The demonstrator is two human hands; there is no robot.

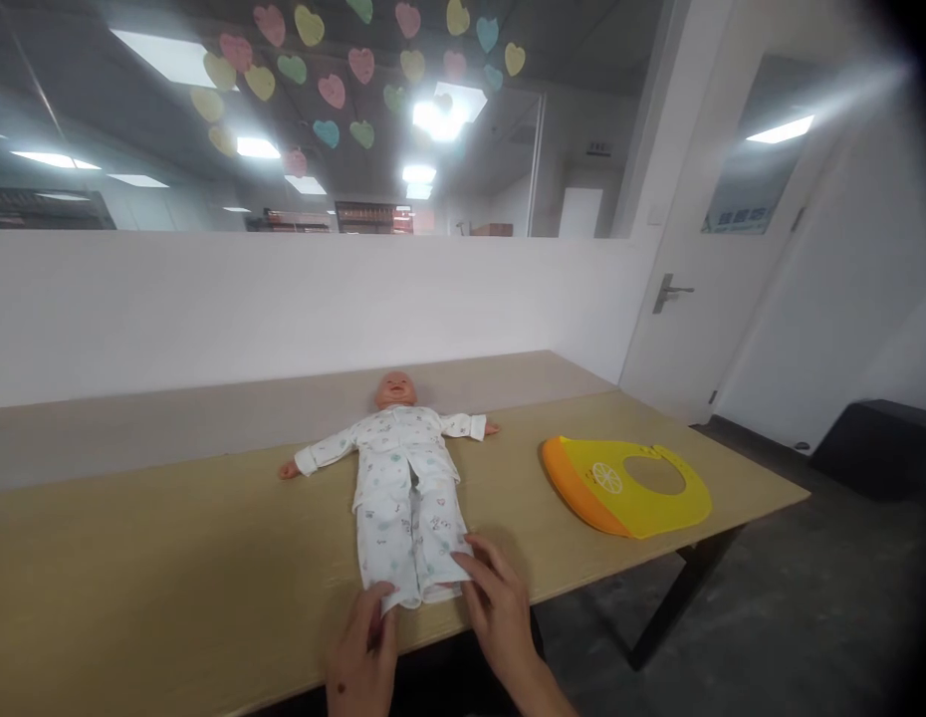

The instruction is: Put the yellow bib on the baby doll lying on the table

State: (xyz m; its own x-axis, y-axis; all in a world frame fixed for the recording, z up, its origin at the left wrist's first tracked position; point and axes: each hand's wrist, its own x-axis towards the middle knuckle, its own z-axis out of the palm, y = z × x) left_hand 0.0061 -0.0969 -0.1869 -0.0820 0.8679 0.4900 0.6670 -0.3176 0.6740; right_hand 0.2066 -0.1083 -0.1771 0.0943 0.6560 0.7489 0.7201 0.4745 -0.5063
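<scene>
A baby doll lies on its back on a light wooden table, arms spread, dressed in white patterned pyjamas. The pyjama legs run towards me and end near the table's front edge. My left hand grips the end of the nearer trouser leg from the left. My right hand has its fingers on the other trouser cuff. The doll's feet are hidden inside the cloth. To the right of the doll lies a yellow and orange silicone bib, away from both hands.
A low white wall with a beige ledge runs along the table's far side, with glass above it. A white door with a metal lever stands at the right. A black box sits on the concrete floor, and the table has black legs.
</scene>
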